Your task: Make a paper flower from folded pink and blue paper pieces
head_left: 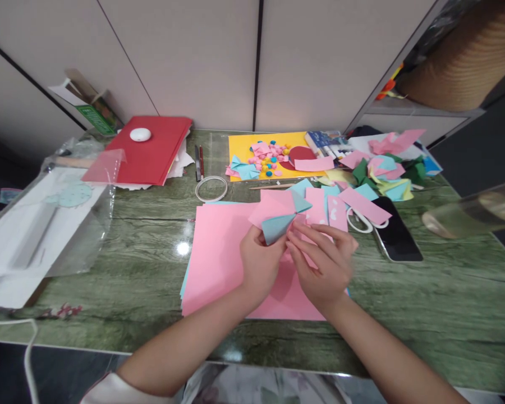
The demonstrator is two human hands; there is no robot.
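Above a stack of pink paper (219, 252), my two hands meet around a folded paper piece (275, 227) with blue and pink petal-like parts. My left hand (261, 264) is closed on its lower left side, thumb and fingers gripping the blue fold. With fingertips pinched together, my right hand (324, 266) works at the gathered middle; the exact spot is partly hidden by the fingers. Just behind the hands lie pink paper strips (315, 205) and blue pieces. White-handled scissors (359, 221) lie to the right of my right hand, partly under a pink strip.
A black phone (398, 238) and a clear cup (473, 216) stand right. Behind are a tape roll (211, 189), a yellow sheet (238, 147) with small paper bits, and folded paper pieces (387, 168). At left are a red folder (151, 160) and a plastic sleeve (84, 241).
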